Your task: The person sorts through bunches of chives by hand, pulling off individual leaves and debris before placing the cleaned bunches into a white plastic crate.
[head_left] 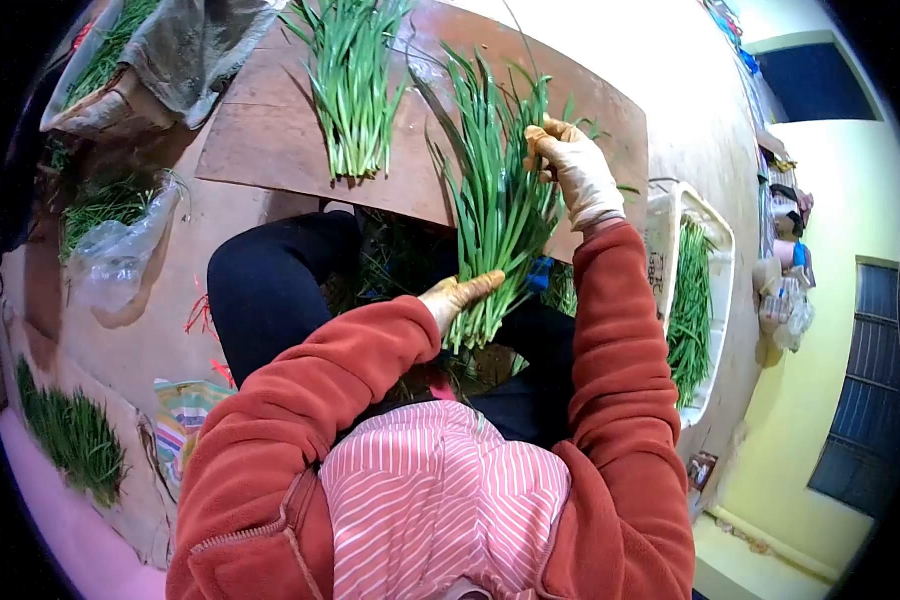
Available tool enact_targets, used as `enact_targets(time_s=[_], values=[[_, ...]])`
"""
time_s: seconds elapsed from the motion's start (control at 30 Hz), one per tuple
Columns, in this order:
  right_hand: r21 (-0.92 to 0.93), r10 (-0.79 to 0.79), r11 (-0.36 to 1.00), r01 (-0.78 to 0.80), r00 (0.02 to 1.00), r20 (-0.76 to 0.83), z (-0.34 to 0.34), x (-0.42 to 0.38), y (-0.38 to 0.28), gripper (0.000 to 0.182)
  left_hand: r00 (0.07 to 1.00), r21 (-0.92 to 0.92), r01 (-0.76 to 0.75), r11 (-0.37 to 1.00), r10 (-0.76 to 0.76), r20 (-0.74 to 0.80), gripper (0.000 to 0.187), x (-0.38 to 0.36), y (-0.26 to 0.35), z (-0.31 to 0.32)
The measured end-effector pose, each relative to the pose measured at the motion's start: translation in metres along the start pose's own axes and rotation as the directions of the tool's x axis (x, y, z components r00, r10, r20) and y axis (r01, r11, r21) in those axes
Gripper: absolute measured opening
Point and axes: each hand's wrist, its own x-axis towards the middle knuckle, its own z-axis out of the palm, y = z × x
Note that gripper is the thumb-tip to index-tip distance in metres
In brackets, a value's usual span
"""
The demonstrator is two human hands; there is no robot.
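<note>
Long green leafy bunch with pale stems (495, 200): over brown wooden board's (260, 135) near edge | gloved left hand (459, 298) wraps stems, likely keeping ends together; gloved right hand (578, 176) pinches at leaves' right side; cannot tell if any blade is caught

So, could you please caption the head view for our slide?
Left hand holding a leafy green bunch near its stem ends, right hand at its upper leaves.
</note>
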Motion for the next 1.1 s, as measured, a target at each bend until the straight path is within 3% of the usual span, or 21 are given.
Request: enact_targets(time_s=[0.07, 0.17, 0.2, 0.37, 0.4, 0.5, 0.57, 0.6, 0.63, 0.77, 0.8, 0.83, 0.9, 0.93, 0.97, 1.03, 1.1], values=[[0.109, -0.054, 0.993, 0.045, 0.995, 0.08, -0.004, -0.015, -0.007, 0.015, 1.0, 0.002, -0.026, 1.0, 0.026, -0.015, 0.04, 0.002, 0.0, 0.002], [-0.006, -0.049, 0.999, 0.05, 0.995, 0.09, -0.008, -0.033, -0.019, 0.016, 0.998, 0.012, -0.01, 1.0, 0.011, -0.055, 0.039, -0.001, 0.003, 0.008], [0.03, -0.073, 0.997, 0.069, 0.983, 0.169, -0.014, -0.037, -0.02, 0.018, 0.998, 0.01, 0.006, 1.0, -0.006, -0.062, 0.039, 0.0, 0.004, 0.008], [0.017, -0.178, 0.984, 0.177, 0.982, 0.069, -0.016, -0.058, -0.016, 0.021, 0.997, -0.011, 0.011, 1.0, -0.012, -0.073, 0.039, 0.01, -0.002, 0.005], [-0.015, -0.269, 0.963, 0.269, 0.963, 0.034, -0.012, -0.066, -0.018, 0.021, 0.996, -0.01, -0.008, 1.0, 0.007, -0.094, 0.039, 0.01, -0.001, 0.008], [-0.19, -0.473, 0.864, 0.467, 0.881, 0.011, -0.004, -0.088, -0.019, 0.016, 0.994, -0.006, -0.023, 1.0, 0.022, -0.109, 0.039, 0.009, 0.001, 0.013], [-0.165, -0.595, 0.789, 0.592, 0.803, 0.037, 0.007, -0.109, -0.023, 0.016, 0.996, -0.047, 0.02, 0.999, -0.024, -0.087, 0.039, 0.018, -0.005, 0.004], [-0.35, -0.728, 0.618, 0.704, 0.681, 0.084, 0.014, -0.115, -0.022, 0.013, 0.996, -0.095, 0.018, 0.995, -0.026, -0.083, 0.036, 0.019, -0.005, 0.005], [-0.428, -0.808, 0.403, 0.809, 0.535, 0.249, 0.017, -0.122, -0.03, 0.013, 0.996, -0.14, 0.02, 0.99, -0.031, -0.078, 0.034, 0.019, -0.006, 0.005], [-0.237, -0.824, 0.391, 0.889, 0.453, 0.34, 0.035, -0.147, -0.034, 0.015, 0.995, -0.125, 0.033, 0.992, -0.044, -0.086, 0.039, 0.021, 0.0, 0.009], [-0.276, -0.877, 0.31, 0.91, 0.385, 0.287, 0.037, -0.155, -0.042, 0.018, 0.995, -0.111, 0.035, 0.993, -0.046, -0.094, 0.04, 0.02, 0.002, 0.01], [-0.265, -0.88, 0.366, 0.892, 0.424, 0.213, 0.036, -0.162, -0.045, 0.015, 0.994, -0.083, 0.042, 0.996, -0.05, -0.102, 0.041, 0.02, 0.004, 0.011], [-0.394, -0.905, 0.416, 0.819, 0.415, -0.093, 0.01, -0.179, -0.059, 0.008, 0.988, 0.004, 0.096, 0.995, -0.095, -0.125, 0.044, 0.012, 0.006, 0.014], [-0.2, -0.718, 0.696, 0.69, 0.661, -0.22, -0.007, -0.19, -0.058, 0.007, 0.983, 0.054, 0.125, 0.991, -0.116, -0.139, 0.045, 0.008, 0.008, 0.018], [0.527, -0.426, 0.658, 0.538, 0.843, -0.329, -0.023, -0.198, -0.059, 0.012, 0.979, 0.11, 0.136, 0.985, -0.116, -0.165, 0.046, 0.005, 0.009, 0.023], [0.443, -0.32, 0.723, 0.53, 0.826, -0.465, -0.075, -0.232, -0.031, 0.018, 0.978, 0.232, 0.04, 0.972, 0.009, -0.206, 0.057, 0.004, 0.004, 0.027], [0.3, -0.243, 0.793, 0.53, 0.727, -0.642, -0.116, -0.269, 0.025, 0.025, 0.977, 0.317, 0.212, 0.924, -0.212, -0.037, 0.067, 0.001, 0.014, 0.004]])
